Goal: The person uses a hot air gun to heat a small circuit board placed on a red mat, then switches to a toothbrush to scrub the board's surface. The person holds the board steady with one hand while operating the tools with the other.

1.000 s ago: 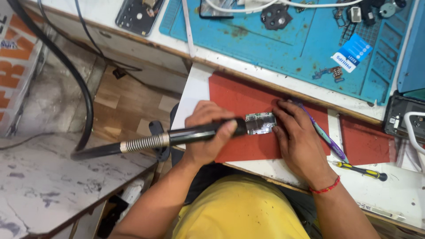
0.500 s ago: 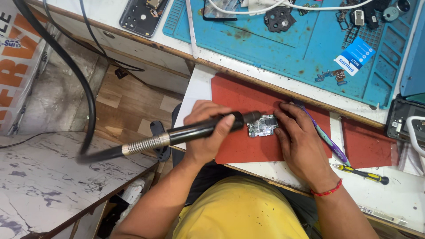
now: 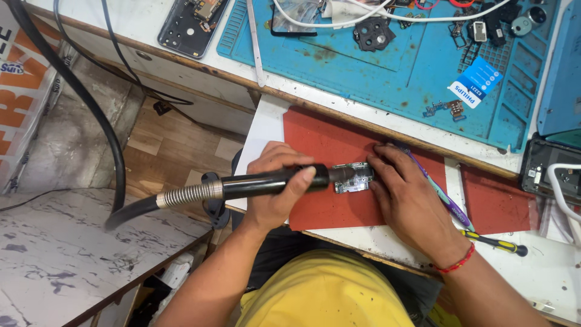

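My left hand (image 3: 273, 189) grips a black hot-air wand (image 3: 266, 181) with a coiled metal collar and a thick black hose trailing left. Its nozzle points right at a small circuit board (image 3: 354, 178) lying on a red mat (image 3: 321, 145). My right hand (image 3: 408, 197) rests flat on the mat, fingertips pressing the board's right edge. A purple toothbrush-like tool (image 3: 445, 197) lies just beyond my right hand.
A blue work mat (image 3: 411, 66) at the back carries small phone parts, cables and a blue card. An opened phone shell (image 3: 192, 24) lies at its left. A yellow-handled screwdriver (image 3: 499, 243) lies at the right. Floor and a marbled shelf (image 3: 54, 254) are at left.
The wand's nozzle has closed in over the board's left end. My right hand still holds the board in place. The view has shifted slightly.
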